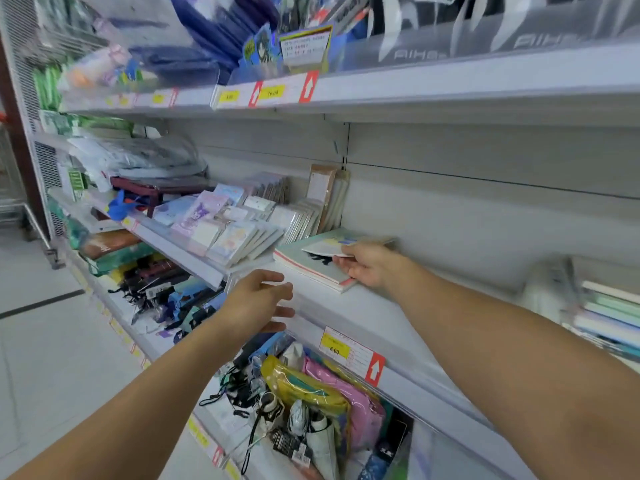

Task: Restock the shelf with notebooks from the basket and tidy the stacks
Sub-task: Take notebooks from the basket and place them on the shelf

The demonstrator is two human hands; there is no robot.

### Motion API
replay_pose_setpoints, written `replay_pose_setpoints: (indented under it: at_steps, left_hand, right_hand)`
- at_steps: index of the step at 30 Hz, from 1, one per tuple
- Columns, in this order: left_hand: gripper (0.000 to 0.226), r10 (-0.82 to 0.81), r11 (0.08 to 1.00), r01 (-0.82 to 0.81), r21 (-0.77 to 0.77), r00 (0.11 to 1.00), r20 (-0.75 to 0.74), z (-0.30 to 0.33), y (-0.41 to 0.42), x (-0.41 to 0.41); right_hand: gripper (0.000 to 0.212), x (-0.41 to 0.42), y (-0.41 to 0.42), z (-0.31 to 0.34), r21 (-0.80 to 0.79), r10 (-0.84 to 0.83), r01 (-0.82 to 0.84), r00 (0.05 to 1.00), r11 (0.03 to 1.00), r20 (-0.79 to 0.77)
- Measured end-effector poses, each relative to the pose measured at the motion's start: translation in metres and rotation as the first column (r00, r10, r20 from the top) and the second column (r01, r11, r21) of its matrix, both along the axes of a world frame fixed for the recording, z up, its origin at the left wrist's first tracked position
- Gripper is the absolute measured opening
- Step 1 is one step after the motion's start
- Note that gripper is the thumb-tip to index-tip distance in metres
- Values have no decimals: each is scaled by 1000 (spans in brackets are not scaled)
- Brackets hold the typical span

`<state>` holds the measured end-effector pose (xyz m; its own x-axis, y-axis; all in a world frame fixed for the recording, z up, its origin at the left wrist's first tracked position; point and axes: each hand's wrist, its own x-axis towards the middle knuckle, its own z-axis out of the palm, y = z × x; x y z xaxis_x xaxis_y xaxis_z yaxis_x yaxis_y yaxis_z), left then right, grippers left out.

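top notebook (330,247) lies askew on the low notebook stack (311,268) at the shelf (398,317) left end | our right hand (367,268) pinches its near edge, likely to square it | our left hand (258,301) hovers open-fingered near the shelf front, holding nothing

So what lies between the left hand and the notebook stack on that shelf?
Head view: only bare white shelf between the left hand and the notebook stack.

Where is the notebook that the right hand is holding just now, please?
In the head view it sits right of centre on the middle shelf, atop the small notebook stack, held by the right hand beside the leaning packs.
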<state>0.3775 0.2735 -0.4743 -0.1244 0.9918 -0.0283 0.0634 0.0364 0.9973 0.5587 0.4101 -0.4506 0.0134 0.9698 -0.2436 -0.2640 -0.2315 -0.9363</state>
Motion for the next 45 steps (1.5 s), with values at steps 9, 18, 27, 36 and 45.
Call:
replay_pose_setpoints:
  at_steps: [9,18,27,36,45]
  left_hand:
    - [17,52,998,-54,29,997,62,-5,2,-13]
    - [10,40,998,-39,49,999,-24,-11,-15,-21]
    - [10,307,949,-311,-44,948,-83,-127,-131,-19]
    - [27,-17,582,-214,-785,962,-274,-323,-328,0]
    - [37,-304,557,72,-827,945,-122,-339,-361,55]
  right_hand:
    - [48,3,11,2,110,-75,-117,270,987,960]
    - [46,6,8,-20,199,-161,-150,231,968,959]
    - [20,-11,-203,-36,896,-668,-18,660,443,343]
    - [58,18,-387,-311,-548,624,-299,337,781,705]
    - [72,44,-435,-374,-713,626,-84,558,696,545]
